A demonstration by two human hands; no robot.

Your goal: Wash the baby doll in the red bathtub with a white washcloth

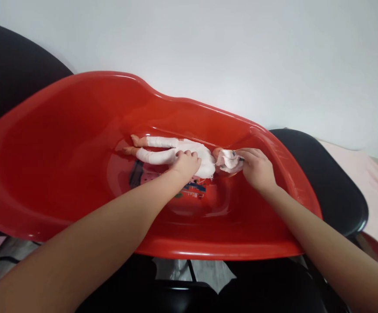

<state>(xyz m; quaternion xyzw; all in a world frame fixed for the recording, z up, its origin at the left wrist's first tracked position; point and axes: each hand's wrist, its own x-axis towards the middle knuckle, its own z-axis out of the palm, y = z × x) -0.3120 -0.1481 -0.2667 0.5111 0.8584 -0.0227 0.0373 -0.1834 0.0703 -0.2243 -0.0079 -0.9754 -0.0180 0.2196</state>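
Note:
A small doll point(163, 150) in white clothes lies on its side on the floor of a red plastic baby tub point(61, 143), legs to the left and head to the right. My left hand point(185, 164) rests on the doll's body with the fingers curled over it. My right hand point(257, 167) is closed on a white cloth point(228, 160) pressed against the doll's head. A coloured sticker point(192, 189) shows on the tub floor below the doll.
The tub rests across two black chairs, one point(326, 182) at the right and one point(9, 74) at the back left. A white wall stands behind. Pink fabric point(374, 191) lies at the far right. Grey floor shows below the tub's front rim.

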